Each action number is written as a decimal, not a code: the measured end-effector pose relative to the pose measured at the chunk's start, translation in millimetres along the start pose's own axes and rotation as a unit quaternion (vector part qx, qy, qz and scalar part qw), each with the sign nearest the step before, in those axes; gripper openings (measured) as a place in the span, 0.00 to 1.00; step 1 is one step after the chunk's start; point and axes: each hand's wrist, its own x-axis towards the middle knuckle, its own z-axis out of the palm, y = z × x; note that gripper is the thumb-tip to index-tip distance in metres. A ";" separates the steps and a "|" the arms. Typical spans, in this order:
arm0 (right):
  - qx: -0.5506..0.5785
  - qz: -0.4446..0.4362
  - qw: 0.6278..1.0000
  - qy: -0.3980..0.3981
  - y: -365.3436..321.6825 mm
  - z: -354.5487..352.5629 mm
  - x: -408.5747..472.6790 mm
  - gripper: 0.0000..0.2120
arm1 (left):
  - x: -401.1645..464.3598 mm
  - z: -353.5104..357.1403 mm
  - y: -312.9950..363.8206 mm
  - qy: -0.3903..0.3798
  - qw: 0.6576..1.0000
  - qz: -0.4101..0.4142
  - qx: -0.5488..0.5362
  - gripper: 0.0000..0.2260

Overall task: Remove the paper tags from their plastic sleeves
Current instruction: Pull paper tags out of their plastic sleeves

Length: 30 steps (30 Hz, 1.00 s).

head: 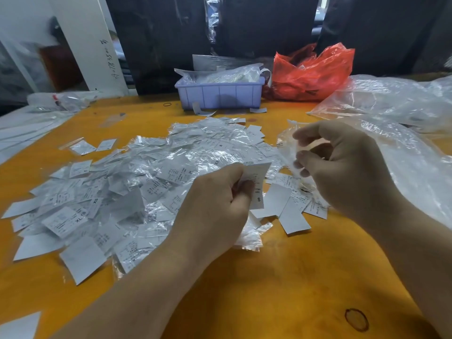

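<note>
Just below frame centre, the left hand point(217, 201) pinches a freed paper tag point(256, 184) marked S. To its right, the right hand point(342, 167) pinches an empty plastic sleeve point(288, 145). The heap of sleeved tags point(137, 182) fills centre-left of the orange table point(281, 277). The risk: dropped here, either piece vanishes among near-identical ones (clear film hides well), so sorted and unsorted mix.

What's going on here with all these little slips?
A person is taking paper tags out of plastic sleeves at an orange table. The left hand holds a bare tag marked S; the right hand pinches a clear sleeve. A big pile of sleeved tags remains.
</note>
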 end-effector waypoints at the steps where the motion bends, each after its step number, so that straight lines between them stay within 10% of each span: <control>1: 0.062 0.028 0.998 -0.007 -0.9 1.2 -0.7 0.12 | 0.1 -1.2 -0.5 0.002 1.000 -0.005 -0.007 0.06; 12: 0.360 0.095 0.925 -0.072 -12.2 14.2 -8.5 0.07 | 3.9 -9.1 1.4 0.023 0.987 -0.076 -0.138 0.16; 22: 0.377 0.107 0.916 -0.083 -14.2 19.0 -13.2 0.05 | 4.0 -8.5 1.1 -0.006 0.988 -0.079 -0.132 0.10; 30: 0.370 0.125 0.917 -0.083 -11.5 19.6 -13.1 0.05 | -1.5 -6.0 3.4 -0.107 0.992 -0.059 -0.014 0.29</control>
